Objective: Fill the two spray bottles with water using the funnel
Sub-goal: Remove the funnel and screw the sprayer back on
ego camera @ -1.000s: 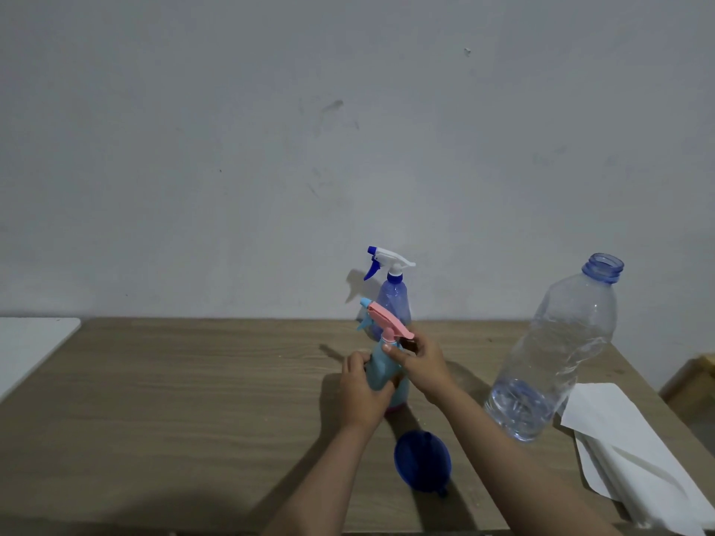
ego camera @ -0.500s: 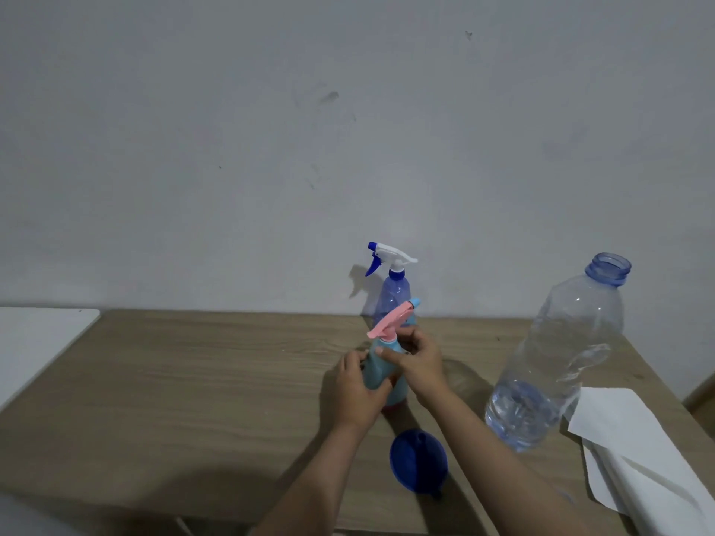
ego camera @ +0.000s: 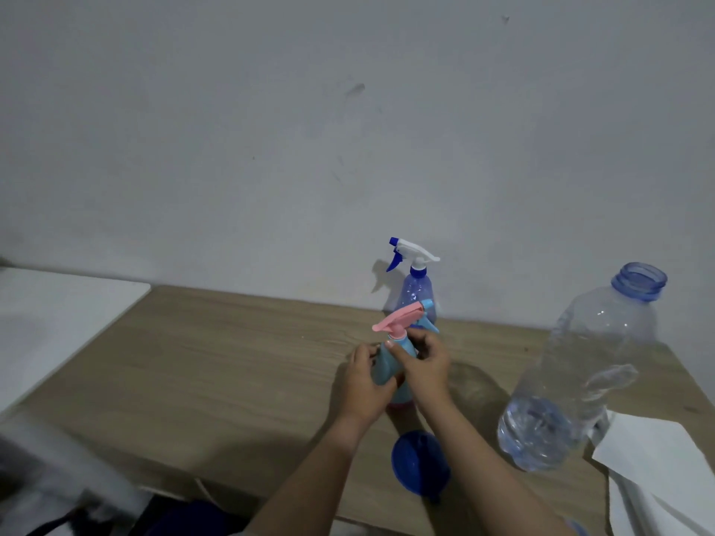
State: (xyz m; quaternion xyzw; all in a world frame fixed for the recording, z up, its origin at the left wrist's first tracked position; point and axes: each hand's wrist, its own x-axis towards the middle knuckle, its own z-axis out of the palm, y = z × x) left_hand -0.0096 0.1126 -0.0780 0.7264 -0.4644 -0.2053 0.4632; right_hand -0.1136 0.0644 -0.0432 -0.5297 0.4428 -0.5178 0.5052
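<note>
A light blue spray bottle (ego camera: 387, 365) with a pink trigger head (ego camera: 398, 321) stands on the wooden table (ego camera: 232, 361). My left hand (ego camera: 363, 381) grips its body. My right hand (ego camera: 423, 361) holds the neck just under the pink head. Behind it, against the wall, stands a purple-blue spray bottle (ego camera: 418, 292) with a white and blue trigger head. A blue funnel (ego camera: 419, 464) lies on the table near the front edge, between my forearms. A large clear water bottle (ego camera: 580, 373), uncapped, stands at the right with water in its lower part.
White paper sheets (ego camera: 657, 477) lie at the table's right front corner. A white surface (ego camera: 50, 323) adjoins the table on the left. The grey wall rises right behind the table. Dark blurred items sit below the front edge at the lower left.
The pink trigger head has turned round on the bottle under my right hand: its nozzle pointed left one second ago and now points right. Both hands stay on the bottle.
</note>
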